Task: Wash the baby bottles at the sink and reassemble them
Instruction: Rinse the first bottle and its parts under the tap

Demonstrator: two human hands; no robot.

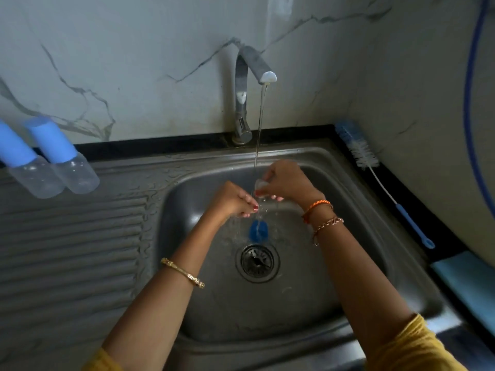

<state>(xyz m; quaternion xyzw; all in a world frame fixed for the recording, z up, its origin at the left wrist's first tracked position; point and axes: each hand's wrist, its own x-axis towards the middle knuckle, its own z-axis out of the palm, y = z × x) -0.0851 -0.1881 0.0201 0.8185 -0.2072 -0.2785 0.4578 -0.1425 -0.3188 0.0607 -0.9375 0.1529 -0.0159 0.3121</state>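
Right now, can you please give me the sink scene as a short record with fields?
tap: faucet running, stream falls onto the hands
right hand: right hand pinches a small clear part under the water
left hand: left hand beside it, fingers curled, nothing clearly held
sink basin: blue piece lies above the drain
drainboard: two capped bottles stand at the left
counter right: bottle brush lies by the wall

The person wore mustard-yellow sleeves (417,344) that ended above the elbows. A gold bangle (182,272) circled the left forearm. The right wrist carried an orange braided thread (318,204) and a twisted gold chain bracelet (328,224). The fingernails (256,208) were painted red.
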